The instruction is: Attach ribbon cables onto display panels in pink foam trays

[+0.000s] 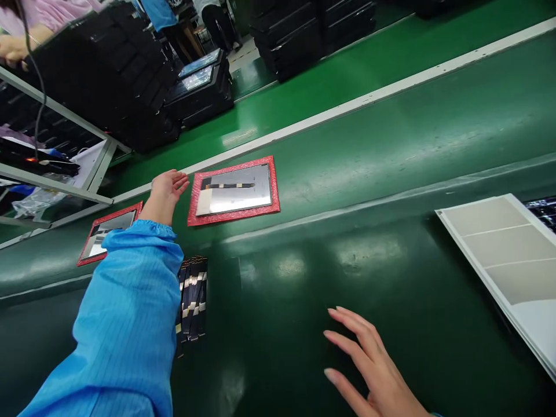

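Note:
My left hand (168,188) reaches forward with its fingers stretched out and nothing in them. Just right of it, a display panel (256,194) with a dark ribbon cable lies on a red bubble-wrap sheet (276,200). A second panel (98,246) on red wrap (82,259) is partly hidden behind my blue left sleeve. Near that forearm sits a bundle of dark flex cables (193,298), partly covered by the sleeve. My right hand (369,362) hovers over the dark green work surface (278,324), fingers apart, holding nothing.
Flat grey-white panels (495,243) are stacked at the right. Black trays (200,95) stand in piles beyond the green belt (391,63). A white metal frame (99,168) fills the left side. Other people stand at the back, one with a hand (13,49) at the trays.

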`<state>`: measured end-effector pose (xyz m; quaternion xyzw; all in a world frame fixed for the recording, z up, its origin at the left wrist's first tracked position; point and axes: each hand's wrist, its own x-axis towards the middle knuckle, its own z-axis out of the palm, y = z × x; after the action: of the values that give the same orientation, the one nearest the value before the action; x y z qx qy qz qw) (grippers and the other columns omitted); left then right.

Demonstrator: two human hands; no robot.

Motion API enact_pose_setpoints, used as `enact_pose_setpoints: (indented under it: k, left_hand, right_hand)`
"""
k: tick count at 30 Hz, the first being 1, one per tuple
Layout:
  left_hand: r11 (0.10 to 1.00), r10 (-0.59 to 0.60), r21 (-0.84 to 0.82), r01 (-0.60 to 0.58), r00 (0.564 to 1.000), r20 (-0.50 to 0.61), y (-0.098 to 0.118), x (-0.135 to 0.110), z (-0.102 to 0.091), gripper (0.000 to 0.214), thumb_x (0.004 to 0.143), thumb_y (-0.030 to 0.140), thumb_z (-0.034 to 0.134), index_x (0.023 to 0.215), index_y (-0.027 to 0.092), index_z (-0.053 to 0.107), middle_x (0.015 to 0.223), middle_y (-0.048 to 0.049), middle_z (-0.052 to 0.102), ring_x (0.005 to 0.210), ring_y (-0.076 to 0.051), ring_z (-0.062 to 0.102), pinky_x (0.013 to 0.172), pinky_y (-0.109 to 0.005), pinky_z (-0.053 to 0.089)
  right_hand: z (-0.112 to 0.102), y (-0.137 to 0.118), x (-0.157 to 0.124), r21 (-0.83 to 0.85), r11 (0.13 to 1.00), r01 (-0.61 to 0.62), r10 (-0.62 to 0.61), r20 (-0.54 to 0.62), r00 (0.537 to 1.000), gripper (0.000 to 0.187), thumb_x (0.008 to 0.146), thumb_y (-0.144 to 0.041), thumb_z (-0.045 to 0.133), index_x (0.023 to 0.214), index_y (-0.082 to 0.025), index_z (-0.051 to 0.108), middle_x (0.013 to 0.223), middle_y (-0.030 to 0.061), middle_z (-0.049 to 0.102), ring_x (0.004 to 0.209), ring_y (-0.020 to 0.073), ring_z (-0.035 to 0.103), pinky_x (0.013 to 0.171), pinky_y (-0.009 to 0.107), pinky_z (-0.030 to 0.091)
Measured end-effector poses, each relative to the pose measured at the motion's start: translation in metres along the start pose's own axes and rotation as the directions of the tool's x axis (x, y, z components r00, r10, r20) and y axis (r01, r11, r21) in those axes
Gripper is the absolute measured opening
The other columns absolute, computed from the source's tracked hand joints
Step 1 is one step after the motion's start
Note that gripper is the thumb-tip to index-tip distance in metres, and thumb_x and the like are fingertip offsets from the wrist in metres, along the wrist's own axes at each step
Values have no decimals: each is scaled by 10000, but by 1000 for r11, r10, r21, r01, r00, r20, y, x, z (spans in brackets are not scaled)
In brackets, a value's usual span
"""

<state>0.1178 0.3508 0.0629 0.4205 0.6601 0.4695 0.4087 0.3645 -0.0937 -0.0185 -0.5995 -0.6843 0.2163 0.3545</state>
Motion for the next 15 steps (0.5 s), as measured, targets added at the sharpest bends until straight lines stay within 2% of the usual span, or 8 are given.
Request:
enact_pose_setpoints:
  k: [2, 5, 9, 10, 12, 14, 15]
  left_hand:
    - [991, 50, 125, -49, 999, -7, 3, -4, -10, 185, 875, -15, 389, 1043, -8, 465, 822, -10, 567, 761, -54, 546, 862, -292, 438]
    - [953, 117, 278, -124, 992, 42, 0, -23, -28, 288, 827, 41, 517, 1113, 8, 492, 888, -18, 601, 762, -54, 523, 876, -287, 435]
    - [866, 132, 449, -221, 967, 220, -18, -74, -64, 263, 670, 184, 694, 915, 95, 655, 766, -2, 642, 730, -134, 547, 823, -297, 440]
    - [818, 131, 512, -262, 952, 278, -25, -92, -74, 225, 637, 220, 712, 837, 125, 673, 750, -5, 653, 747, -162, 563, 801, -294, 438]
    - [607, 113, 686, -401, 898, 425, -40, -128, -96, 177, 665, 326, 675, 760, 177, 670, 762, -12, 669, 778, -202, 591, 734, -285, 429]
    - [434, 26, 781, -449, 873, 488, -58, -164, -117, 234, 738, 423, 599, 764, 196, 652, 716, -11, 650, 714, -206, 593, 642, -280, 408]
    - [394, -17, 805, -444, 872, 490, -68, -180, -127, 247, 756, 438, 573, 773, 201, 641, 686, -7, 631, 677, -203, 585, 613, -279, 396]
  right_hand:
    - [1, 0, 0, 11, 1000, -1, 1, -6, 1000, 287, 988, -327, 450, 1252, -233, 509, 1352, 82, 461, 1248, 228, 468, 853, 309, 592]
    - [4, 2, 0, 25, 1000, 12, -11, -10, 1000, 265, 990, -312, 455, 1235, -232, 519, 1352, 78, 457, 1259, 227, 449, 869, 313, 577]
    - [9, 7, 3, 23, 999, 46, -46, -16, 999, 224, 1000, -307, 442, 1194, -232, 527, 1326, 81, 469, 1260, 234, 430, 892, 360, 557]
    - [11, 9, 4, 17, 998, 58, -57, -22, 998, 216, 1003, -304, 436, 1184, -231, 528, 1318, 85, 472, 1255, 236, 430, 896, 373, 553]
    - [14, 11, 6, 0, 997, 82, -82, -34, 996, 199, 1006, -299, 429, 1160, -226, 532, 1300, 91, 481, 1240, 241, 437, 901, 398, 546]
    - [17, 12, 9, -21, 994, 108, -109, -41, 993, 188, 1006, -297, 426, 1138, -222, 536, 1285, 97, 491, 1224, 249, 447, 900, 418, 543]
    - [18, 12, 10, -32, 992, 122, -124, -41, 991, 183, 1006, -295, 425, 1129, -220, 538, 1279, 99, 496, 1216, 252, 453, 899, 427, 542]
